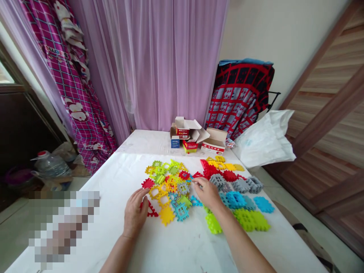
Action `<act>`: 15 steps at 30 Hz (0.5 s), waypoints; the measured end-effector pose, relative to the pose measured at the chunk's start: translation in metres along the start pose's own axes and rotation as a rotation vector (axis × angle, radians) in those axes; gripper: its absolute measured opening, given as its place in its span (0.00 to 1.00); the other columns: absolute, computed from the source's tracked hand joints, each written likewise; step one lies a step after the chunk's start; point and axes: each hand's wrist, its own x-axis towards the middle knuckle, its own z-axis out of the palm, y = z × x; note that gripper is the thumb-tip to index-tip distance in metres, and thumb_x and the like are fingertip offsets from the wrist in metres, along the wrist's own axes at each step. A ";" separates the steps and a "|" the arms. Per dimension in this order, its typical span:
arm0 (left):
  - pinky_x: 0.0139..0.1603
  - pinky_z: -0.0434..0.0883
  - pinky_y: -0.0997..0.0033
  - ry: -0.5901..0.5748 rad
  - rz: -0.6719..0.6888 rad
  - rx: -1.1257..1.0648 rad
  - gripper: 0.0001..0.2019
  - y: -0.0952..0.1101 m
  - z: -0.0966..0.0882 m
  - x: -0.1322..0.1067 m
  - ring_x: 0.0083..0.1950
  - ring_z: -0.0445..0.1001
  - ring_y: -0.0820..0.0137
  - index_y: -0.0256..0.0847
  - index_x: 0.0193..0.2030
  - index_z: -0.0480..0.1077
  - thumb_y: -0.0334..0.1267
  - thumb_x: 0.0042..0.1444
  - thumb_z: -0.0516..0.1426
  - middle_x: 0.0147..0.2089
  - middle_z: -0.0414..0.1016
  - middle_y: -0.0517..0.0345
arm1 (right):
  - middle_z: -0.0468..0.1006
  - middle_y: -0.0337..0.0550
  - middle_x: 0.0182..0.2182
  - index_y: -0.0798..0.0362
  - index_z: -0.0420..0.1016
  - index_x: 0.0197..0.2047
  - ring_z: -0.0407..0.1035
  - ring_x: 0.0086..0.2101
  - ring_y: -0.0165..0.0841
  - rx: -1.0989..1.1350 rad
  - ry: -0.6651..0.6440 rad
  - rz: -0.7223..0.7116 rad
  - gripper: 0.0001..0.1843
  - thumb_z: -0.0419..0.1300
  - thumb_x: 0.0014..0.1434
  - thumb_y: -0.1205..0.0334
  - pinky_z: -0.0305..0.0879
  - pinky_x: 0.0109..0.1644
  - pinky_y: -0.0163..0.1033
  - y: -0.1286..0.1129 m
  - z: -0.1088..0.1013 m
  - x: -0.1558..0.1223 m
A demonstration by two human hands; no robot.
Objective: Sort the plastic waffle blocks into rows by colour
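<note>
Plastic pieces (171, 186), mixed colours: one heap, mid-table, between the hands, which stand apart. Left hand (135, 210): loosely curved, thumb over a red triangle (152, 211); grip, cannot tell. Right hand (207, 192): fingertips bunched at heap's right edge; contents, cannot tell. Handling, as judged: lift singly, forearm clear of green pieces (250, 220).

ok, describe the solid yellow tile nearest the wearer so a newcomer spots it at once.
On the white table, find the jumbled multicoloured pile between the left hand and right hand. At its near edge, closer to the left hand, lies the yellow tile. Its face is solid, whereas the blue tile on its right has openings.
</note>
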 end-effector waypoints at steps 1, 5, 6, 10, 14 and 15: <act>0.49 0.75 0.59 0.008 -0.009 -0.018 0.13 -0.001 0.002 0.000 0.47 0.77 0.64 0.43 0.47 0.72 0.32 0.59 0.50 0.44 0.80 0.53 | 0.78 0.43 0.46 0.48 0.75 0.45 0.71 0.46 0.35 -0.086 -0.032 0.015 0.14 0.51 0.60 0.62 0.65 0.52 0.38 -0.003 0.003 0.010; 0.48 0.76 0.60 0.038 -0.056 -0.082 0.13 -0.003 0.005 -0.002 0.47 0.77 0.64 0.43 0.47 0.73 0.34 0.59 0.50 0.44 0.79 0.54 | 0.76 0.47 0.49 0.51 0.72 0.48 0.68 0.51 0.38 -0.281 -0.123 0.059 0.15 0.57 0.58 0.60 0.60 0.56 0.40 -0.011 0.014 0.047; 0.48 0.76 0.61 0.046 -0.074 -0.093 0.13 -0.003 0.006 -0.002 0.47 0.77 0.64 0.43 0.47 0.72 0.35 0.60 0.50 0.44 0.79 0.54 | 0.76 0.49 0.48 0.52 0.72 0.48 0.68 0.50 0.40 -0.300 -0.135 0.072 0.16 0.58 0.57 0.59 0.61 0.55 0.42 -0.013 0.016 0.054; 0.49 0.75 0.61 0.059 -0.095 -0.138 0.13 -0.004 0.007 -0.003 0.47 0.77 0.65 0.44 0.47 0.73 0.35 0.59 0.50 0.45 0.79 0.54 | 0.78 0.51 0.44 0.53 0.73 0.45 0.69 0.47 0.43 -0.374 -0.196 0.105 0.17 0.62 0.52 0.55 0.63 0.50 0.44 -0.014 0.026 0.068; 0.50 0.75 0.60 0.055 -0.061 -0.139 0.13 -0.001 0.009 -0.003 0.48 0.76 0.65 0.44 0.48 0.72 0.34 0.59 0.51 0.45 0.79 0.55 | 0.78 0.49 0.44 0.52 0.72 0.45 0.69 0.47 0.42 -0.395 -0.204 0.099 0.17 0.63 0.52 0.55 0.62 0.50 0.44 -0.016 0.026 0.071; 0.50 0.75 0.60 0.053 -0.051 -0.136 0.13 -0.001 0.009 -0.004 0.49 0.76 0.65 0.44 0.48 0.72 0.33 0.59 0.51 0.46 0.79 0.55 | 0.78 0.50 0.44 0.52 0.72 0.45 0.69 0.47 0.42 -0.392 -0.196 0.097 0.18 0.62 0.52 0.55 0.62 0.51 0.44 -0.016 0.024 0.070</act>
